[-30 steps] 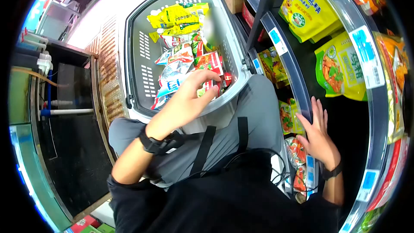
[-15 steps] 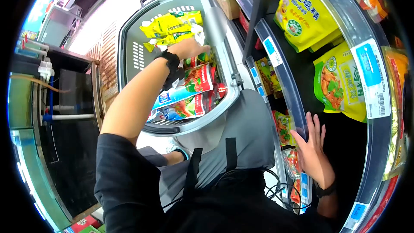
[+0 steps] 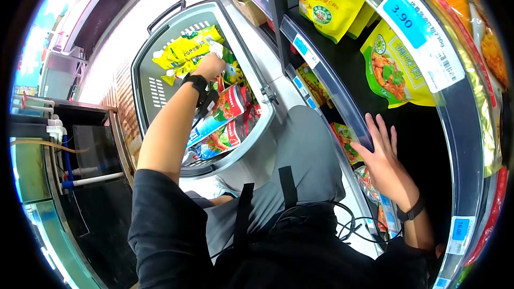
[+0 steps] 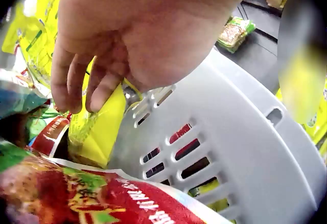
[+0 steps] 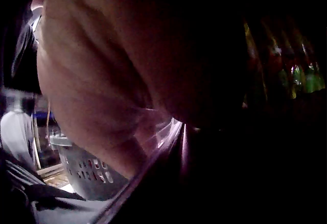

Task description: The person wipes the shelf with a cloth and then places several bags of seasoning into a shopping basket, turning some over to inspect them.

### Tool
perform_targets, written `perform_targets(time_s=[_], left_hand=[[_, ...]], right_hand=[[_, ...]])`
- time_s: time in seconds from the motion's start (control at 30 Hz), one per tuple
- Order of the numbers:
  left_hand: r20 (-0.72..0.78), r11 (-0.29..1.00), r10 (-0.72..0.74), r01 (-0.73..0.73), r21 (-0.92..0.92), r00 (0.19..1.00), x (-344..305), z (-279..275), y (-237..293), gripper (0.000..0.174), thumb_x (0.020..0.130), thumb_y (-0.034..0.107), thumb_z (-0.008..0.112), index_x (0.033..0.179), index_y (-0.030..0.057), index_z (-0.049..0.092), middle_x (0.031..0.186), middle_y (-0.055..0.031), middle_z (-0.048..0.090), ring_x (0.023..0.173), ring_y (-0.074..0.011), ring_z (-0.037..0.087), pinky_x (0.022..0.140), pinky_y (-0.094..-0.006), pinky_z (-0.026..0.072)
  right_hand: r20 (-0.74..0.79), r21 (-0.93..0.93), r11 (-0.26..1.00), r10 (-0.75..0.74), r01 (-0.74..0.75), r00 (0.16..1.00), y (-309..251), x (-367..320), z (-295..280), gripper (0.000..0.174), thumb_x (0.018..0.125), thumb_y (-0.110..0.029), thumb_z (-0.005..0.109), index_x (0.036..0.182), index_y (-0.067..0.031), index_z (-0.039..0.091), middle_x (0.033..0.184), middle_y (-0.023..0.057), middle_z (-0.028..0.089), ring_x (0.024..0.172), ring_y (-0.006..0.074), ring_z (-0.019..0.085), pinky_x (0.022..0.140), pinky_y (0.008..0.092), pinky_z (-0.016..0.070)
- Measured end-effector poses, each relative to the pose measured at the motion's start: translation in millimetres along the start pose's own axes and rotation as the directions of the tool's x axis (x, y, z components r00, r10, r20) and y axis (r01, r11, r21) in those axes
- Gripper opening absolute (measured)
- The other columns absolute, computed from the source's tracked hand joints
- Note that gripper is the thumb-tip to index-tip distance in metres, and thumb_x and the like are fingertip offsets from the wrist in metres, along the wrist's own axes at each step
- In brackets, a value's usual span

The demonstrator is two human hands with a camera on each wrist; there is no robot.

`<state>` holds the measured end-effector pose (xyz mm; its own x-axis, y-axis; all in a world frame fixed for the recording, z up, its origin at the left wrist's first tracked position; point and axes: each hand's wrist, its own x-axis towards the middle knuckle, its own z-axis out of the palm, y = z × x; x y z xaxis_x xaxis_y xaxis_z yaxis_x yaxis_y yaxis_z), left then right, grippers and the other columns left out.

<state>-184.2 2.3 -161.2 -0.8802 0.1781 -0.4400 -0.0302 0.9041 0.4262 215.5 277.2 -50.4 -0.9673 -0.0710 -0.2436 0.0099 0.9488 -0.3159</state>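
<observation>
My left hand (image 3: 210, 67) is down among the packets in the grey basket. In the left wrist view its fingers curl round a yellow packet (image 4: 104, 134), beside the slotted basket wall (image 4: 245, 147). A red-fronted pouch (image 3: 230, 103) lies nearer my body, with yellow bags (image 3: 193, 47) at the far end. My right hand (image 3: 388, 171) rests with spread fingers on the clear front lip of a shelf (image 3: 342, 101), holding nothing. The right wrist view is dark and shows mostly the palm (image 5: 107, 81).
Yellow pouches (image 3: 393, 69) stand on the shelf to the right, behind a price label (image 3: 420, 35). Lower shelves hold more packets (image 3: 347, 142). Cardboard boxes (image 3: 243, 5) stand beyond the basket. A dark cabinet with pipes (image 3: 96, 179) is at the left. Black cables loop by my lap.
From the basket's near end, my left hand has moved to the packets farther in and now grips a yellow one. The head view has shifted; my right hand stays on the shelf lip.
</observation>
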Motion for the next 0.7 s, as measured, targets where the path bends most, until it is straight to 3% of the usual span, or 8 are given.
perform_targets(time_s=[0.03, 0.1, 0.13, 0.2, 0.33, 0.5, 0.6, 0.7], left_hand=[[-0.021, 0.999, 0.036, -0.036, -0.028, 0.999, -2, -4, -2, 0.019, 0.082, 0.008, 0.056, 0.083, -0.0095, 0.063, 0.072, -0.0184, 0.066, 0.064, -0.0286, 0.068, 0.052, -0.0370, 0.0560], [0.110, 0.690, 0.635, -0.626, 0.364, 0.765, 35, -24, -50, 0.019, 0.082, 0.010, 0.060, 0.080, -0.0082, 0.064, 0.069, -0.0184, 0.064, 0.064, -0.0272, 0.068, 0.056, -0.0355, 0.0558], [-0.013, 0.935, 0.355, -0.355, 0.015, 0.935, -27, -51, -7, 0.020, 0.083, 0.014, 0.062, 0.077, -0.0054, 0.065, 0.065, -0.0173, 0.061, 0.062, -0.0265, 0.066, 0.060, -0.0371, 0.0537], [-0.165, 0.941, 0.278, -0.303, -0.154, 0.946, -70, -80, -3, 0.024, 0.088, 0.017, 0.058, 0.078, -0.0022, 0.067, 0.066, -0.0030, 0.054, 0.055, -0.0114, 0.052, 0.049, -0.0236, 0.0417], [-0.222, 0.595, 0.238, -0.322, -0.736, 0.946, -156, -124, -20, 0.022, 0.092, 0.017, 0.060, 0.100, -0.0028, 0.064, 0.089, -0.0065, 0.068, 0.077, -0.0120, 0.066, 0.070, -0.0235, 0.0520], [-0.358, 0.318, 0.140, -0.385, -0.867, 0.923, -253, -110, -39, 0.028, 0.093, 0.016, 0.059, 0.115, -0.0024, 0.059, 0.114, -0.0122, 0.066, 0.097, -0.0182, 0.067, 0.082, -0.0296, 0.0556], [-0.312, 0.081, 0.088, -0.319, -0.944, 0.946, -288, -96, -57, 0.033, 0.093, 0.015, 0.059, 0.121, -0.0008, 0.054, 0.117, -0.0131, 0.065, 0.105, -0.0228, 0.066, 0.089, -0.0351, 0.0558], [-0.310, 0.071, 0.153, -0.323, -0.944, 0.938, -316, -81, -41, 0.034, 0.095, 0.018, 0.056, 0.124, 0.0012, 0.051, 0.121, -0.0131, 0.063, 0.107, -0.0227, 0.065, 0.089, -0.0369, 0.0555]], right_hand=[[-0.007, -0.001, 1.000, -0.002, 0.002, 1.000, 0, 0, 0, 0.052, 0.073, 0.015, 0.055, 0.121, -0.0038, 0.059, 0.155, 0.0256, 0.014, 0.145, 0.0440, 0.008, 0.113, 0.0641, 0.0125], [-0.015, 0.011, 1.000, -0.009, 0.009, 1.000, -2, -1, 0, 0.052, 0.073, 0.016, 0.055, 0.121, -0.0042, 0.060, 0.155, 0.0254, 0.014, 0.145, 0.0442, 0.008, 0.113, 0.0641, 0.0124], [-0.017, 0.010, 1.000, -0.020, 0.020, 1.000, -2, -1, 1, 0.052, 0.073, 0.016, 0.055, 0.121, -0.0042, 0.060, 0.155, 0.0254, 0.014, 0.145, 0.0442, 0.008, 0.113, 0.0641, 0.0124], [-0.023, -0.011, 1.000, -0.014, 0.013, 1.000, -2, -1, 2, 0.047, 0.076, 0.011, 0.059, 0.120, -0.0049, 0.060, 0.156, 0.0248, 0.012, 0.145, 0.0444, 0.008, 0.114, 0.0638, 0.0121], [-0.026, 0.029, 0.999, -0.012, 0.013, 1.000, -4, -1, 0, 0.044, 0.078, -0.004, 0.070, 0.121, -0.0056, 0.059, 0.156, 0.0241, 0.010, 0.145, 0.0451, 0.008, 0.114, 0.0634, 0.0115], [-0.009, 0.029, 1.000, -0.008, 0.008, 1.000, -14, 0, -8, 0.050, 0.076, -0.005, 0.072, 0.124, -0.0045, 0.056, 0.155, 0.0256, 0.013, 0.144, 0.0451, 0.011, 0.114, 0.0621, 0.0150], [-0.186, 0.035, 0.996, -0.071, 0.079, 0.980, -36, 6, -21, 0.057, 0.075, -0.007, 0.074, 0.127, -0.0031, 0.052, 0.148, 0.0250, 0.027, 0.138, 0.0453, 0.026, 0.113, 0.0553, 0.0250], [-0.187, 0.500, 0.833, -0.161, 0.235, 0.969, -67, 12, -30, 0.064, 0.079, -0.012, 0.075, 0.134, 0.0011, 0.045, 0.142, 0.0232, 0.039, 0.134, 0.0392, 0.037, 0.111, 0.0450, 0.0312]])
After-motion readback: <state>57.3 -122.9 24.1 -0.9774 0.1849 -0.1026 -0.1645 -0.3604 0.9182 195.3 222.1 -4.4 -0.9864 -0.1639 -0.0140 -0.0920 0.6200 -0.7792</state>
